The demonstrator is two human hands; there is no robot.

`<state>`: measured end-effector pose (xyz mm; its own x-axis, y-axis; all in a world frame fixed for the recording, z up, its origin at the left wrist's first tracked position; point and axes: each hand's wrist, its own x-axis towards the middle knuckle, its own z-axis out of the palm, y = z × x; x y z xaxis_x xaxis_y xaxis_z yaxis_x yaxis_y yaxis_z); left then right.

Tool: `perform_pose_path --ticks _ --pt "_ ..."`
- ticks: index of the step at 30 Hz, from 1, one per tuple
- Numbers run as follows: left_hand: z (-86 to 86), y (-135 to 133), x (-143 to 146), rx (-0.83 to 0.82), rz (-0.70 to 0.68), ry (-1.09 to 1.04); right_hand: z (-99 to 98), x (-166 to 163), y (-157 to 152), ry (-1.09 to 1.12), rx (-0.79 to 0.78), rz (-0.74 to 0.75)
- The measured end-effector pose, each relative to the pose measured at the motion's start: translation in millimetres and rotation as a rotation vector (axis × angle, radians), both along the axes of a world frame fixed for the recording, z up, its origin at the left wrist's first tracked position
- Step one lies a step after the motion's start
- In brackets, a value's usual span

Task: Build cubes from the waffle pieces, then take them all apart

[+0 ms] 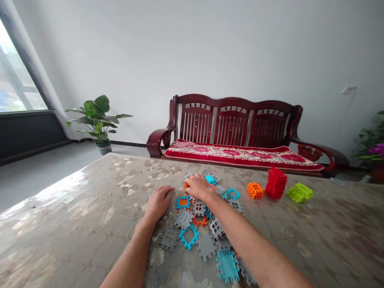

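Observation:
A heap of flat interlocking plastic tiles (199,224) in grey, blue and orange lies on the patterned table (75,216). My right hand (198,187) reaches into the far part of the heap, its fingers curled on an orange tile (186,185). Palm down on the table, my left hand (158,203) rests at the left edge of the heap, beside a blue-and-orange tile (183,201). To the right stand three built cubes: a small orange one (255,190), a taller red one (276,183) and a flat lime-green one (299,193).
Behind the table stands a dark red wooden bench (234,128) with a red floral cushion. A potted plant (97,120) sits on the floor at the left near a window. More plants (373,148) are at the far right.

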<state>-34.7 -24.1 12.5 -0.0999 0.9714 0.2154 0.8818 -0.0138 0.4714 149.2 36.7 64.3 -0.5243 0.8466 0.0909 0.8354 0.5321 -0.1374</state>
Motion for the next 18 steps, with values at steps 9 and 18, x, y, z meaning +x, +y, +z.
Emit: perform_pose_path --ticks 9,18 --pt "13.8 -8.3 2.2 -0.048 0.197 0.041 -2.7 -0.6 9.2 -0.052 -0.047 0.061" --pt "13.7 -9.7 4.0 -0.065 0.178 0.051 1.7 -2.3 13.3 0.037 -0.015 0.021"
